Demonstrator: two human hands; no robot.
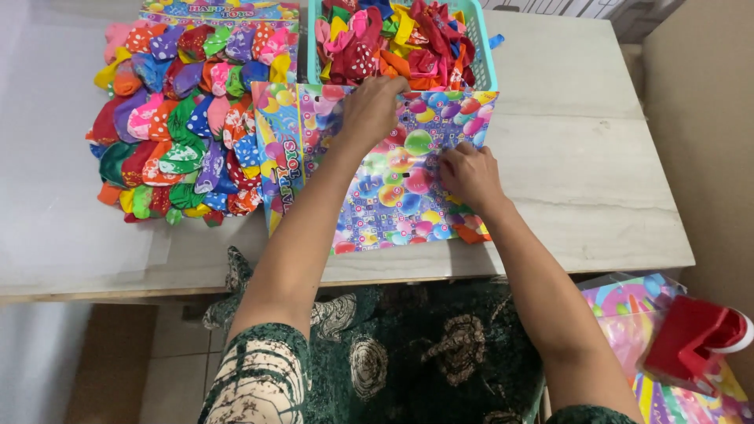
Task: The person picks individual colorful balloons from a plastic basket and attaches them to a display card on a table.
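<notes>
Pale tabletop (597, 180) held one filled balloon card (181, 118); current card (393, 173) nearly bare. Left hand (369, 110) pinned its top edge flat, right hand (470, 177) pinched closed there, contents hidden; basket (485, 55) remained full.

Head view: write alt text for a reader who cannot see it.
Both hands rest on a colourful balloon-print card: left hand at its top edge, right hand near its right side. A teal basket of balloons sits behind; a balloon-filled card lies left.
</notes>
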